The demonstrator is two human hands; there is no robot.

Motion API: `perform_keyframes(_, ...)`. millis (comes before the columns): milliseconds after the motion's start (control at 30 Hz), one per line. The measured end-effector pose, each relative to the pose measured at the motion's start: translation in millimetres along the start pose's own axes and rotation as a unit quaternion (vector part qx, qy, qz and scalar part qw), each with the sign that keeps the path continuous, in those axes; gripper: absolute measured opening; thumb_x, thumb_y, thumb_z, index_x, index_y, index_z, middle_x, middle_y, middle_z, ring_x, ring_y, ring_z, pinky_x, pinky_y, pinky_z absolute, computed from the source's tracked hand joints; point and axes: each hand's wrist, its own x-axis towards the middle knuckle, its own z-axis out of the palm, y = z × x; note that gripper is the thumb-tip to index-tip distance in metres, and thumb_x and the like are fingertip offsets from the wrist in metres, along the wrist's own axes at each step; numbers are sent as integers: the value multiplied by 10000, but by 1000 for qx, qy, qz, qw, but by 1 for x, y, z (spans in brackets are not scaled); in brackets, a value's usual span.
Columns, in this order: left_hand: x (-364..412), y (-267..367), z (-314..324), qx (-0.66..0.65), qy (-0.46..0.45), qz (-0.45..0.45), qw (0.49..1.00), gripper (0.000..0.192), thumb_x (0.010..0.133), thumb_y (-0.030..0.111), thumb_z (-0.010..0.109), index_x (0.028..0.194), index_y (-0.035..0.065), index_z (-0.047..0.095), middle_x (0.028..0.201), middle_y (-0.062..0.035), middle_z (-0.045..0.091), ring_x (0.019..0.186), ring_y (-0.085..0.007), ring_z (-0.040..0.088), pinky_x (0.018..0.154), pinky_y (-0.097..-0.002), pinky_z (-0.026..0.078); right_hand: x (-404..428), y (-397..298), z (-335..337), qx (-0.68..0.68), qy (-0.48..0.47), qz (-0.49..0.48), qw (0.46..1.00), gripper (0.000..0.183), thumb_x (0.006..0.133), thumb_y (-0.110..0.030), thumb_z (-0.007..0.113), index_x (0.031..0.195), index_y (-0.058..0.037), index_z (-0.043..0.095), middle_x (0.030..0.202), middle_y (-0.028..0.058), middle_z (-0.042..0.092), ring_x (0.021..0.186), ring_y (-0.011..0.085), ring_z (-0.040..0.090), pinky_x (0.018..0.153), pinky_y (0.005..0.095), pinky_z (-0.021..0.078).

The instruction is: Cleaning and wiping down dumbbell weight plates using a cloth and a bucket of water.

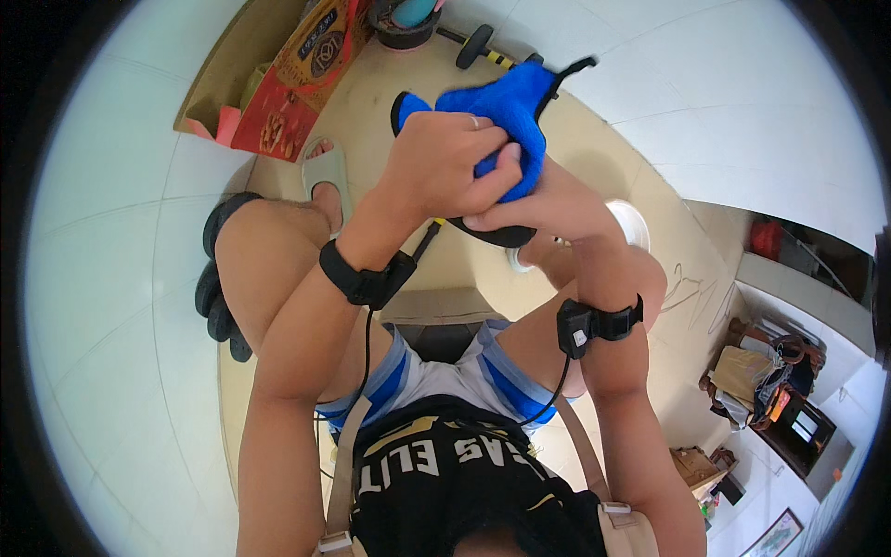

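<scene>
A bright blue cloth item with black edging and a black loop [518,97] is bunched between my two hands. My left hand [452,163], with a ring on one finger, grips its near side with curled fingers. From the right, my right hand [539,202] holds the lower part, its thumb close to my left fingers; its other fingers are hidden behind the cloth. A black part of the item [494,232] shows below my hands. Each forearm wears a black strap with a small black device, the left one [379,278] and the right one [578,327], with cables attached.
A red and brown printed cardboard box [278,104] stands at the upper left. Near the wall lie a black and yellow wheeled bar [477,47] and a dark basin [404,31]. A white round container [628,223] is beyond my right knee. Black dumbbell-like weights [219,299] are by my left leg.
</scene>
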Motion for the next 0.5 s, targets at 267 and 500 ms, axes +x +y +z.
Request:
perform_keyframes(267, 9, -28, -1, -183, 190, -207, 942, 364, 986, 305, 578, 785, 46, 734, 688, -166, 664, 648, -228, 677, 623, -361, 501, 4, -5, 14, 76, 178, -139, 971, 685, 686, -228, 929, 1246, -28, 589, 1130, 108, 672, 987, 186, 675, 875, 298, 556)
perform_keyframes(500, 15, -12, 41, -612, 339, -374, 609, 590, 1049, 568, 345, 1152, 98, 687, 958, -35, 729, 947, -168, 675, 873, -353, 549, 15, -8, 23, 211, 173, -390, 880, 749, 802, -207, 832, 1381, -15, 399, 1104, 165, 672, 903, 222, 699, 841, 360, 571)
